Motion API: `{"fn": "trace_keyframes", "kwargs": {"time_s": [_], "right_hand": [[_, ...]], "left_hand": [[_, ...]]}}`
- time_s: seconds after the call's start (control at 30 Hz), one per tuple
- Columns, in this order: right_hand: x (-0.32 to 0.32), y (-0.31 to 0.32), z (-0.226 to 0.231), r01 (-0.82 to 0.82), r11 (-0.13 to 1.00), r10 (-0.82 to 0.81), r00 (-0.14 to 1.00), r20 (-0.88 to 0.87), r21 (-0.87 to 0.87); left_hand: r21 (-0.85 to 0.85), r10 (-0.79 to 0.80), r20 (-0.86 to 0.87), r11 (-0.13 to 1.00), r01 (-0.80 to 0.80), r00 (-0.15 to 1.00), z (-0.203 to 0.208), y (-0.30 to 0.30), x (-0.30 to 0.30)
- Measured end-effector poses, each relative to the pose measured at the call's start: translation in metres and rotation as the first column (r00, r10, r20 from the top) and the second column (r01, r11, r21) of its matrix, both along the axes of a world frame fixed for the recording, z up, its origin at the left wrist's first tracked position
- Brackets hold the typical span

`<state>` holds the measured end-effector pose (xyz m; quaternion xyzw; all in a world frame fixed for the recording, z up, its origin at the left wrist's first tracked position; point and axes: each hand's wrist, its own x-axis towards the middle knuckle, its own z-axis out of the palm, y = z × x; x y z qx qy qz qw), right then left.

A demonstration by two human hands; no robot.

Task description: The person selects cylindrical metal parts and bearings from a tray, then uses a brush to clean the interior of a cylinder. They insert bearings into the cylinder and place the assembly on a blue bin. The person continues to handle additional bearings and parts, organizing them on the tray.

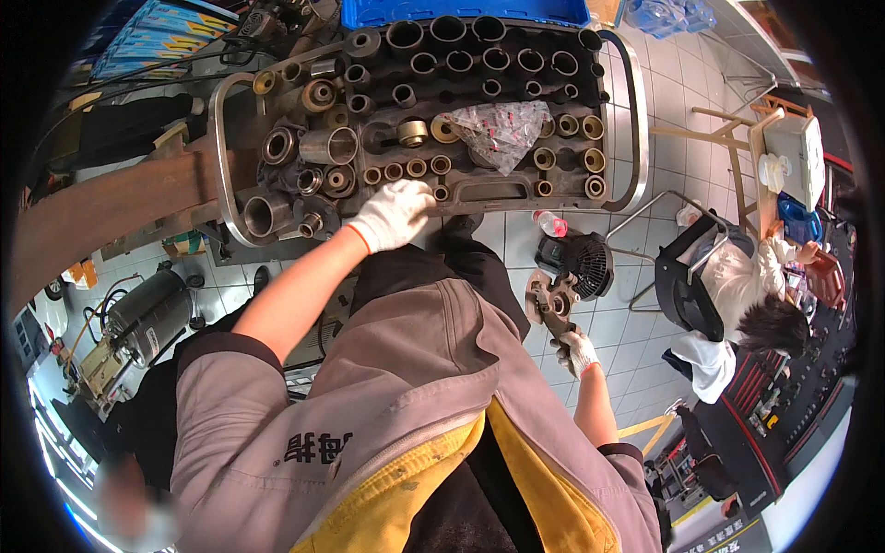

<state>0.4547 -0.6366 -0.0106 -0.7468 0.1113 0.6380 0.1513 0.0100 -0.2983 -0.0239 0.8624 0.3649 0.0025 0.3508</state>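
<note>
My left hand (392, 217), in a white work glove, is at the near edge of a dark moulded tray (479, 214) of metal sleeves and rings. Its fingers are bent together beside the row of small brass-coloured bushings (417, 168); whether anything sits in them is hidden. Low on the right, my gloved right hand (576, 352) is closed around the lower end of a metal steering knuckle (556, 306), a cast part with a round bore. It hangs in the air beside my leg, away from the tray.
A crumpled clear plastic bag (502, 134) lies across the tray's middle. Larger steel sleeves (267, 214) crowd its left side, inside a bent metal rail (226, 152). A black fan (587, 265) stands below on the right. Farther right, a person (737, 286) sits on a chair (687, 290).
</note>
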Motion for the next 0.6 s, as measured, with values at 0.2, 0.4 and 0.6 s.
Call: {"fn": "trace_keyframes", "kwargs": {"time_s": [0.2, 0.4, 0.6], "right_hand": [[0.001, 0.008, -0.012, -0.186, 0.981, 0.185, 0.983, -0.015, -0.057], [-0.002, -0.011, -0.025, -0.3, 0.95, 0.296, 0.954, -0.052, -0.087], [0.002, -0.03, -0.047, -0.197, 0.978, 0.191, 0.977, -0.09, -0.067]], "left_hand": [[-0.016, 0.233, -0.04, 0.972, -0.234, 0.972, -0.014, -0.048, -0.01], [-0.008, 0.223, -0.05, 0.975, -0.224, 0.973, -0.01, -0.056, -0.038], [-0.055, 0.303, -0.025, 0.951, -0.304, 0.953, -0.004, -0.053, -0.037]]}}
